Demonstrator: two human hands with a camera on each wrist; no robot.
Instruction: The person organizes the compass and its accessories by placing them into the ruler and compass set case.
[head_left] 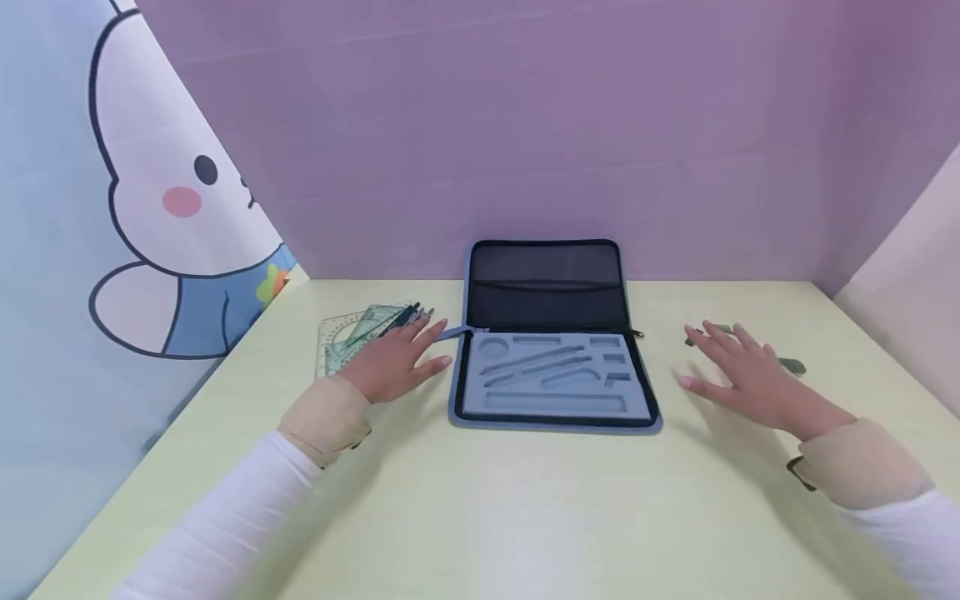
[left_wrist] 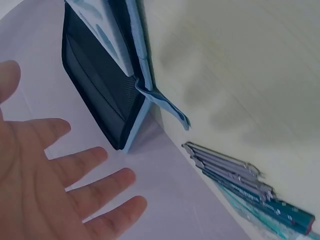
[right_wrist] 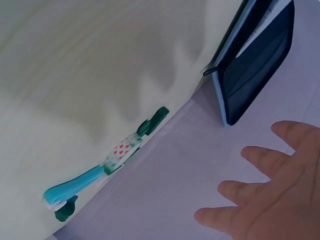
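Head view: nearest, hands?
– Left hand (head_left: 396,362), left of centre, right hand (head_left: 757,385), right of frame: both wide, fingers spread.
– Farther?
– Zip case (head_left: 547,308), mid-frame, unfolded; clear rulers (head_left: 351,348), left; small items (head_left: 792,366), right; purple wall (head_left: 525,125), top.

a pale table (head_left: 555,508) meets a purple backdrop (head_left: 487,125); at left, a blue panel (head_left: 45,275) shows a white cartoon figure (head_left: 150,167)

Case (left_wrist: 95,80) cut off atop both wrist views; teal tube (left_wrist: 285,211) lettering illegible.
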